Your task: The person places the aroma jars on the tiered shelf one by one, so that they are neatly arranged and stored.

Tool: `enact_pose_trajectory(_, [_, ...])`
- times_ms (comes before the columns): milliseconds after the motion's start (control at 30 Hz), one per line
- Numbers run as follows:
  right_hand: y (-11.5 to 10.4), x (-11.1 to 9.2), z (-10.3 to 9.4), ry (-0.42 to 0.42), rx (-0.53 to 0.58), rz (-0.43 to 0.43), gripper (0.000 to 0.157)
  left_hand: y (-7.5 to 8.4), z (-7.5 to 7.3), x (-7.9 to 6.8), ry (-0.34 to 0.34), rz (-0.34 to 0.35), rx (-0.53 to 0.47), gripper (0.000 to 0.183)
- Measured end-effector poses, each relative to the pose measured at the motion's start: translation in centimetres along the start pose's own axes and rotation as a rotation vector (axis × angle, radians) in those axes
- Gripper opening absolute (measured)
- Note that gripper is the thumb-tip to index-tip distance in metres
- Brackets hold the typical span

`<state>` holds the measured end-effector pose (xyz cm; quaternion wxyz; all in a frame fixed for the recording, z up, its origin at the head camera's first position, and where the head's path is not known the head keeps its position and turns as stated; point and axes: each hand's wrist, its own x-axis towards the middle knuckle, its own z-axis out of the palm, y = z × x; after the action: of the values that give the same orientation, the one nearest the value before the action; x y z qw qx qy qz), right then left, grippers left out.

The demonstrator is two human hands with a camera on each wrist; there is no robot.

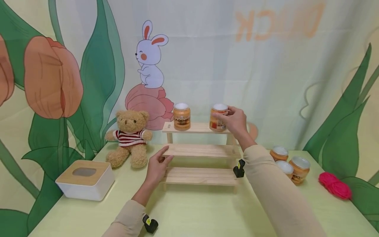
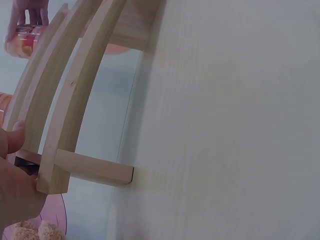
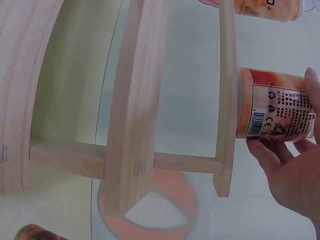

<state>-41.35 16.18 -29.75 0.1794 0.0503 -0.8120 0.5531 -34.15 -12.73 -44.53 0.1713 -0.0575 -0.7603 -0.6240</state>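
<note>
A three-tier wooden shelf (image 1: 201, 150) stands on the table. My left hand (image 1: 157, 168) holds the left end of its middle tier, thumb in front; in the left wrist view the thumb (image 2: 17, 136) shows by the boards while the other fingers are mostly hidden. On the top tier, my right hand (image 1: 236, 121) grips an orange jar (image 1: 217, 123) with a white lid from its right side. The right wrist view shows that jar's printed label (image 3: 280, 110) and its base against the top board. Another orange jar (image 1: 182, 118) stands upright at the top tier's left.
Several more orange jars (image 1: 299, 172) stand on the table right of the shelf, near a bundle of pink yarn (image 1: 335, 186). To the left are a teddy bear (image 1: 130, 138) in a striped shirt and a tissue box (image 1: 86, 184) with a wooden lid. A printed curtain (image 1: 201, 65) hangs behind.
</note>
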Motion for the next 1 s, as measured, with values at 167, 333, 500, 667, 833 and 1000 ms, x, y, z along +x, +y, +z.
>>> enact_pose_trajectory(167, [0.0, 0.1, -0.1, -0.004, -0.009, -0.015, 0.069, 0.1, 0.1, 0.2, 0.004, 0.004, 0.012, 0.047])
enact_pose_trajectory(333, [0.3, -0.1, -0.3, -0.055, -0.025, 0.012, 0.077, 0.0, 0.1, 0.1, 0.004, -0.007, 0.006, 0.047])
enact_pose_trajectory(500, [1.2, -0.5, -0.7, -0.102, -0.013, 0.06, 0.088, 0.0, 0.0, 0.0, -0.007, -0.015, 0.001, 0.047])
enact_pose_trajectory(667, [2.2, -1.0, -1.0, -0.083, 0.019, 0.076, 0.093, 1.3, -0.2, -0.6, -0.019, -0.016, -0.001, 0.047])
enact_pose_trajectory(833, [2.9, -1.8, -1.5, -0.037, 0.043, 0.055, 0.091, 4.0, -0.6, -1.7, -0.03, 0.018, 0.015, 0.044])
enact_pose_trajectory(1000, [3.3, -3.3, -3.0, -0.006, 0.067, -0.015, 0.086, 4.1, -0.6, -1.7, -0.038, -0.004, 0.012, 0.045])
